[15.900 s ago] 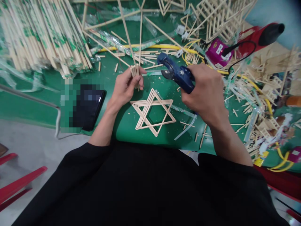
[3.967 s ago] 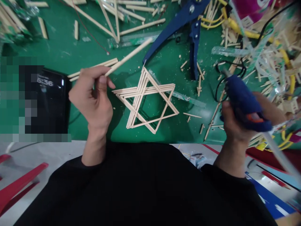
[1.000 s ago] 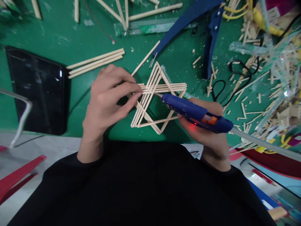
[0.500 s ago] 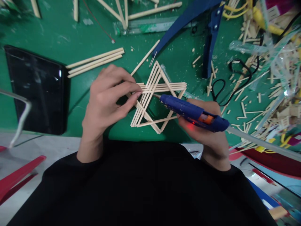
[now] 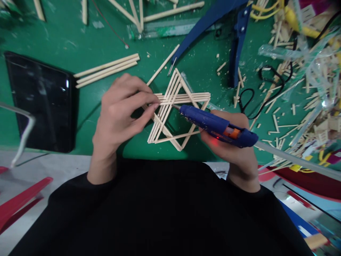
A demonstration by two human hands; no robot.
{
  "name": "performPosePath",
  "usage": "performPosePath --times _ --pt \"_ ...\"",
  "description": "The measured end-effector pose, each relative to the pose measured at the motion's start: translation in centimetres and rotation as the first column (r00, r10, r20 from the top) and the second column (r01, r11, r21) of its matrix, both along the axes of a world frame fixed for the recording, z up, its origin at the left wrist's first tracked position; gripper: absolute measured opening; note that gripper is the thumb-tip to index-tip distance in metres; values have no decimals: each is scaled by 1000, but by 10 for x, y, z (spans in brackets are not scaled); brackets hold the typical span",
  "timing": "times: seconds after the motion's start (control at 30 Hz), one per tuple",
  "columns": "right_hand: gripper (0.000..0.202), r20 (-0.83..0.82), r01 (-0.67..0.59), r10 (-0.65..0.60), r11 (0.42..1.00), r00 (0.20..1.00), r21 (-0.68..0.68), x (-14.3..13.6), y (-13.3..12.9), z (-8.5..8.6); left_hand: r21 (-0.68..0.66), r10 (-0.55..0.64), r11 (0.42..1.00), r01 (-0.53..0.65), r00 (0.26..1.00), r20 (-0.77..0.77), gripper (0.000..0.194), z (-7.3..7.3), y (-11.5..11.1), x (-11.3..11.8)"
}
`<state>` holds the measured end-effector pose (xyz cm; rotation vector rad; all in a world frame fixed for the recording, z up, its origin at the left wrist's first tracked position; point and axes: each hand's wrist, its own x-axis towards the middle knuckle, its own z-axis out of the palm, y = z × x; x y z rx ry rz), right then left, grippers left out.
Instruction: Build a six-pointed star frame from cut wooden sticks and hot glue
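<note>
A person's left hand (image 5: 119,110) arches over the nine o'clock point of a star-shaped stick frame (image 5: 169,98), thumb and forefinger pinched together on a stick there, the knuckles hiding that corner. From four o'clock, the right hand (image 5: 237,153) wraps its fingers round a blue glue gun (image 5: 205,119), which crosses the star's right side, nozzle aimed toward ten; whether it touches cannot be told. On the green table (image 5: 53,35), a black device (image 5: 39,103) lies at nine, three sticks (image 5: 106,70) at ten, a blue tool (image 5: 207,30) at one, stick scraps (image 5: 317,110) at three.
</note>
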<state>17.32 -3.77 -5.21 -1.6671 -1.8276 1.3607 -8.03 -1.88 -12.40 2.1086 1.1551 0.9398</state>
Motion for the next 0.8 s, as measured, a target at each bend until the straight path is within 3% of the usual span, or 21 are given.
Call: performPosePath --times 0.2,0.33,0.47,0.8 --pt "31 45 27 -29 999 999 34 3 -4 10 -50 23 999 -23 1000 3 33 3 -1 1" --pt "29 55 72 -76 995 996 65 13 -8 14 28 -10 1000 10 1000 0 25 1 0 0" --pt "30 96 121 -126 991 987 62 23 -10 16 -51 27 998 -27 1000 -10 13 3 0 0" --pt "28 94 108 -112 993 989 47 30 -11 15 -39 17 999 -17 1000 -18 14 3 -1 1"
